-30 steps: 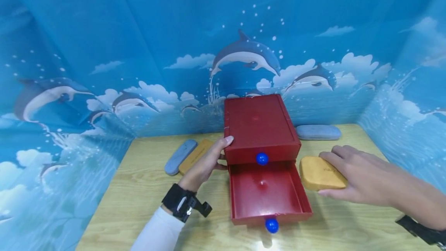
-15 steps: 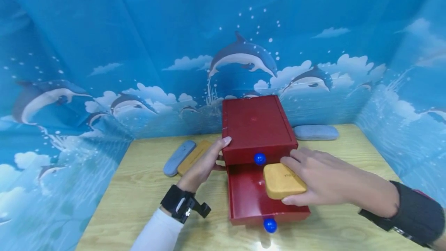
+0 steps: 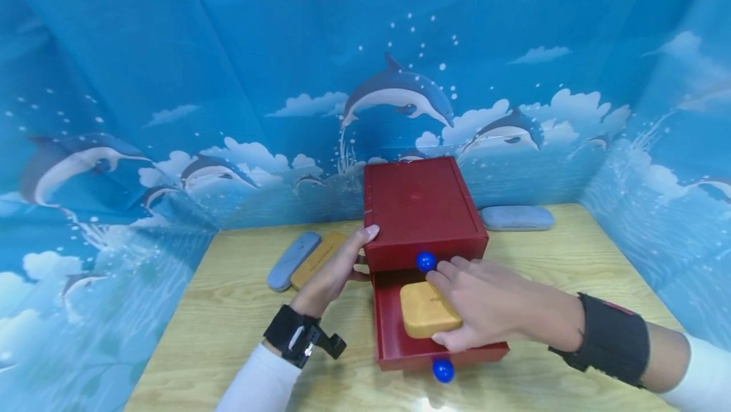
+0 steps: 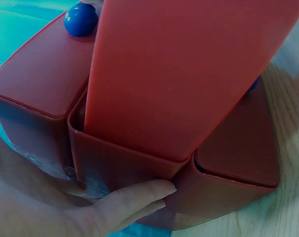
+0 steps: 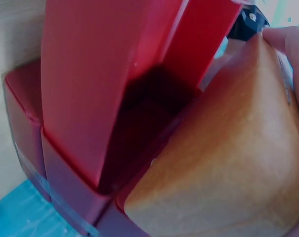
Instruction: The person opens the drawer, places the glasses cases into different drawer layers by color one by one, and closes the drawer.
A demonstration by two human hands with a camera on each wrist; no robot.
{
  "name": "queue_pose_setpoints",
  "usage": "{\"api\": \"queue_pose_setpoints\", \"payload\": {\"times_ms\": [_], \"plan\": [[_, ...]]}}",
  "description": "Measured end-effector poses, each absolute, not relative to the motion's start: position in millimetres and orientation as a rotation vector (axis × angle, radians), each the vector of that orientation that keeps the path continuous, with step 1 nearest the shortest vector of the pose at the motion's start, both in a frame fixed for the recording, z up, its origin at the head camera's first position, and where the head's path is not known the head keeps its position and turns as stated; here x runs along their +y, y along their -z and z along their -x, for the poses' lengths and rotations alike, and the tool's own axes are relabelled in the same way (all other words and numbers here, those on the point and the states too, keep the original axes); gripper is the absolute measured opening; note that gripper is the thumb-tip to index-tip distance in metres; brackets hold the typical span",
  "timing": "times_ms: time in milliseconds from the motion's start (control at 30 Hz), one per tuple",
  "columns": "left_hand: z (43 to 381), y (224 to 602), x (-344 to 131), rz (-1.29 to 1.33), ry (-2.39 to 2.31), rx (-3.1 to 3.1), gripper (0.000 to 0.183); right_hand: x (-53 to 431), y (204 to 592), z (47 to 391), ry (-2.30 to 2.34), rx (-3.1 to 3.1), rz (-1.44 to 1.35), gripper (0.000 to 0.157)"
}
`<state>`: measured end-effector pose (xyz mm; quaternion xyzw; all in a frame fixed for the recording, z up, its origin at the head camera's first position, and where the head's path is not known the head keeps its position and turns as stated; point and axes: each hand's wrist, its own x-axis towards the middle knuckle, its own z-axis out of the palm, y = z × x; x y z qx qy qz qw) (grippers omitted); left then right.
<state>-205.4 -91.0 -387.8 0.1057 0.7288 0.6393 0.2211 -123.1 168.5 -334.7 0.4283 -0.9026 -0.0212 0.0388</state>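
A red drawer cabinet (image 3: 422,206) with blue ball knobs stands on the table. Its middle drawer (image 3: 391,339) is pulled out. Over that drawer, my right hand (image 3: 485,301) grips a yellow case (image 3: 425,310) with small dark lettering, fingers on the far side and thumb on the near side. The right wrist view shows the case (image 5: 228,148) large beside the drawer; whether it touches the drawer floor I cannot tell. My left hand (image 3: 337,263) rests against the cabinet's left side, thumb at the top edge. In the left wrist view, straight fingers (image 4: 139,195) touch the side wall.
Left of the cabinet lie a grey-blue oblong case (image 3: 294,261) and a flat yellow case (image 3: 320,259), partly behind the left hand. Another grey-blue case (image 3: 516,218) lies at the back right. A dolphin-print curtain (image 3: 257,82) hangs behind the wooden table (image 3: 200,336).
My right hand has carried the yellow case leftward from beside the cabinet to over the pulled-out drawer, and slightly lower. My left hand has kept its place on the cabinet.
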Motion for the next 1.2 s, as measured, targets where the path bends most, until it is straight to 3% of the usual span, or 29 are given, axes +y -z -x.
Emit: {"api": "queue_pose_setpoints", "payload": {"times_ms": [267, 900, 1200], "plan": [[205, 388, -92, -0.289, -1.754, 2.022, 0.071, 158, 344, 126, -0.013, -2.889, -1.333, 0.087], [206, 390, -91, -0.299, -1.768, 2.031, 0.068, 148, 371, 136, -0.018, -2.754, -1.425, 0.079], [205, 389, -92, -0.301, -1.785, 2.010, 0.070, 143, 387, 142, 0.022, -2.863, -1.337, 0.080]]}}
